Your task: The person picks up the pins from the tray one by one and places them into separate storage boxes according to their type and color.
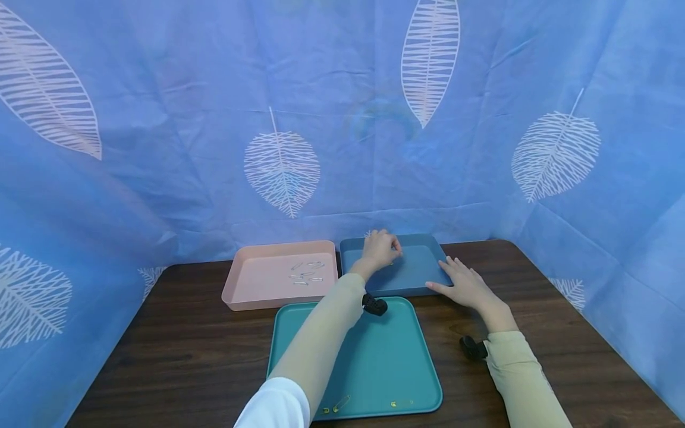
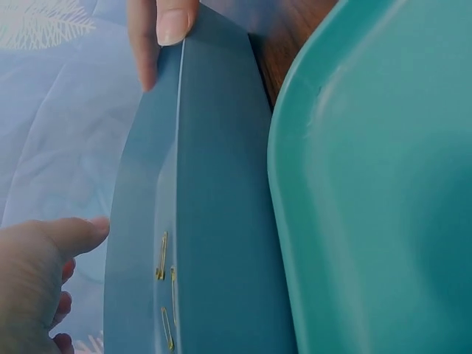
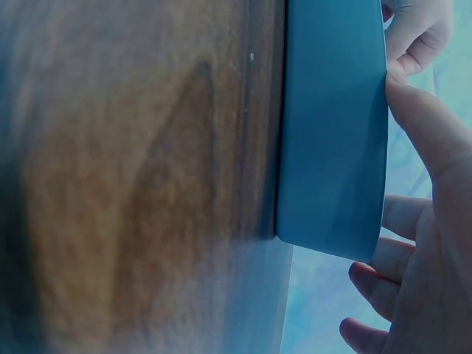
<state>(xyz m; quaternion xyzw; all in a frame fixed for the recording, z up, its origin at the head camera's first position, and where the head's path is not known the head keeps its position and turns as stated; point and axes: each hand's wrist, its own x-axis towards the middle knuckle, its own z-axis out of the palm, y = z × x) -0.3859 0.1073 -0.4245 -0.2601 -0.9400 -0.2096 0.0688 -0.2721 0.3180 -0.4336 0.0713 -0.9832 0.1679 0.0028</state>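
Note:
Over the blue tray (image 1: 423,279) hovers my left hand (image 1: 379,248), its fingers curled and the thumb near the index finger. No object shows at its fingertips, though part of them is hidden. Several gold safety pins (image 2: 164,254) lie inside the tray near its front wall, below that hand. At the tray's front right corner is my right hand (image 1: 464,282), fingers spread. Its thumb (image 3: 413,107) touches the rim, while the other fingers reach past the corner.
A pink tray (image 1: 257,285) with several small silver clip-like pieces (image 1: 306,274) adjoins the blue one on the left. Nearer me lies a teal tray (image 1: 396,356), partly under my left arm, with several gold pins (image 1: 341,404) along its front edge. A blue leaf-print cloth (image 1: 348,166) hangs behind the wooden table (image 1: 187,356).

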